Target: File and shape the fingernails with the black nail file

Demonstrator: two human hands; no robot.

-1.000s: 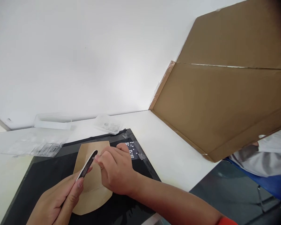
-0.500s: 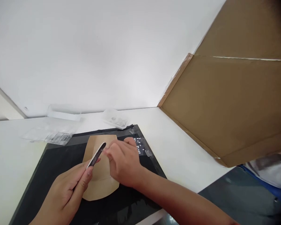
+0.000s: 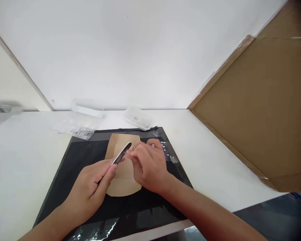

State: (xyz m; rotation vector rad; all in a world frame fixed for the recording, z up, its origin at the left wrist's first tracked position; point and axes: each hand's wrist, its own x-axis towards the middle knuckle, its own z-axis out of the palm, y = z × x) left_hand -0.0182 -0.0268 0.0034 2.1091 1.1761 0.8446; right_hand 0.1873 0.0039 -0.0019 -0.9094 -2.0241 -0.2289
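Note:
My left hand (image 3: 96,182) is closed on a slim nail file (image 3: 122,153), pinched between thumb and fingers. Its face is dark, its edge white, and its rounded end tilts up to the right. Close beside that dark face are the fingertips of my right hand (image 3: 149,164), curled in a pinch and slightly blurred. Whether they hold something small is hidden. Beneath both hands a tan paper tray (image 3: 122,187) lies on a black mat (image 3: 90,152).
Small white pieces on a dark patch (image 3: 167,150) and clear oval pieces (image 3: 174,159) lie at the mat's right. Behind it are a white plastic tray (image 3: 137,118), clear plastic packaging (image 3: 82,132) and a clear box (image 3: 86,107). A cardboard panel (image 3: 261,110) stands at right.
The view has shifted, so the hands and mat appear farther right and slightly higher. My left hand still grips the nail file, and my right fingertips stay beside it.

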